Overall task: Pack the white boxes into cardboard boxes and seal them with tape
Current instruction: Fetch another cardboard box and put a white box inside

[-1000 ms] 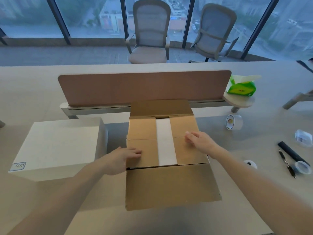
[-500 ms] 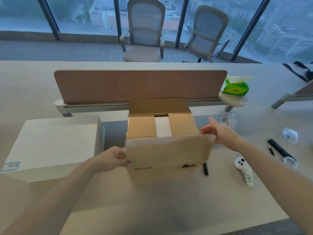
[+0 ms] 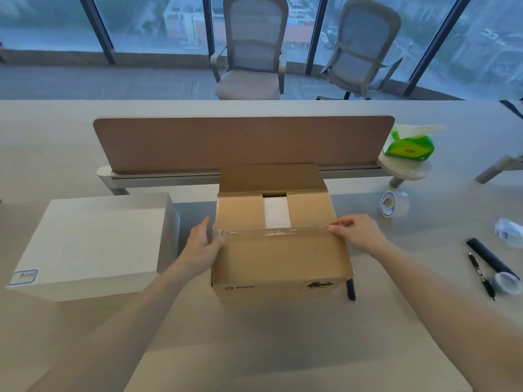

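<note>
Right now both hands are on the cardboard box (image 3: 283, 267), which sits btwn them on the table (image 3: 268, 349).

L hand (image 3: 202, 244) is at the box's left upper corner. Its fingers are mostly straight and laid against the side wall, w/ the thumb side twd the near flap (image 3: 283, 250). It curls round nothing.

R hand (image 3: 358, 233) is at the opposite corner, fingers bent, thumb and forefinger tip pinching the flap's top edge. The flap is folded over twd the opening; can't tell if it lies fully flat. A strip of clear tape (image 3: 271, 232) runs wrinkled along its free edge from one hand to the other.

Just beyond the hands the two side flaps lie folded in. The gap btwn them shows the white box (image 3: 277, 215) inside. The far flap (image 3: 268, 178) stands upright behind.

A second white box (image 3: 93, 244) sits just left of the L hand, w/ a blue-edged label (image 3: 24, 277) on its near corner.

Beyond and right of the R hand is a tape roll (image 3: 393, 203) on its side. Farther right are a black tube (image 3: 486, 256), a pen (image 3: 481, 275), another tape roll (image 3: 506, 281) and a clear plastic item (image 3: 509, 232).

A dark object (image 3: 351, 290) pokes out by the box's near right corner, under the R wrist.

Well beyond both hands are a brown divider panel (image 3: 243, 142) and a green tissue pack (image 3: 410, 145).
</note>
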### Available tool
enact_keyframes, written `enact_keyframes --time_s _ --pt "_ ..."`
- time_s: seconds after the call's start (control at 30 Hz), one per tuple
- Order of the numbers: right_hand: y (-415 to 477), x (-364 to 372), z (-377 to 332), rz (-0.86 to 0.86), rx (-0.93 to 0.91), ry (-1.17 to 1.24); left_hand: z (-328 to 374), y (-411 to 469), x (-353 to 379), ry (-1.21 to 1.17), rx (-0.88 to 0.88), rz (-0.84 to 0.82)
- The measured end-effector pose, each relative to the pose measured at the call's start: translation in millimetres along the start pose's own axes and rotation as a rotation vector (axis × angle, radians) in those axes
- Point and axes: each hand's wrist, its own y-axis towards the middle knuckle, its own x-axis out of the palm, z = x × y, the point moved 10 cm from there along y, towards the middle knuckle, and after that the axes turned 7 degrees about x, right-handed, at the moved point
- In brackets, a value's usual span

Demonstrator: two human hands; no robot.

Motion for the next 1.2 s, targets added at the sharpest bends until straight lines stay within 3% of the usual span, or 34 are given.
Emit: enact_keyframes --time_s 0.23,0.5,0.7,0.8,0.93,1.2 --pt "24 1 24 -0.038 0.135 0.091 -13 25 9 -0.061 -0.216 0.171" --pt "67 16 29 -0.433 0.217 -0.141 -4 30 8 0.104 -0.139 0.289" --pt "134 -12 -45 -0.096 0.153 0.239 -7 29 6 0.075 -0.147 0.323" --pt "152 5 -62 -0.154 0.250 0.467 -11 29 5 0.064 -0.152 0.330" --pt "215 25 -22 -0.185 0.312 0.684 -11 29 5 0.103 -0.147 0.304" --pt "103 -22 -56 -0.165 0.171 0.704 -9 12 18 0.086 -0.140 0.282"
